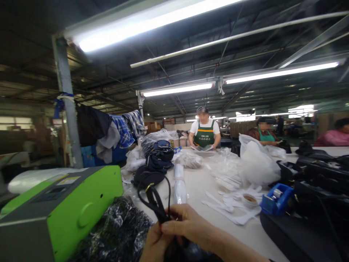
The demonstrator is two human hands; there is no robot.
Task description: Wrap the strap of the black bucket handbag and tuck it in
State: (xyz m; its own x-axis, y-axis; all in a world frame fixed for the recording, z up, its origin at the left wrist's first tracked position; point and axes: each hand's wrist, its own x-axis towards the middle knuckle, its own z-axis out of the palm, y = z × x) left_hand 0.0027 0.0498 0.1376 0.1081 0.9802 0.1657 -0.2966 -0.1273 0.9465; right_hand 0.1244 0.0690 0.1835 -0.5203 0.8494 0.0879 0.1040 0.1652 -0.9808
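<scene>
**Both hands pinching black strap at table edge**

Right now your long white worktable (201,182) is crowded so stock stays in reach. Green-and-grey boxy machine (57,207) sits at your left; its panel labels are too blurred to read. Blue tape dispenser (276,198) sits to the right. Your right hand (191,223) and left hand (154,242) are both closed on the thin black fabric strap (155,202), which loops upward, likely pinched to keep it tidy. A person's green apron (204,135) carries unreadable lettering.

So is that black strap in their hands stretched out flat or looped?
Looped: the black strap arcs up from the pinching right hand and left hand.
</scene>
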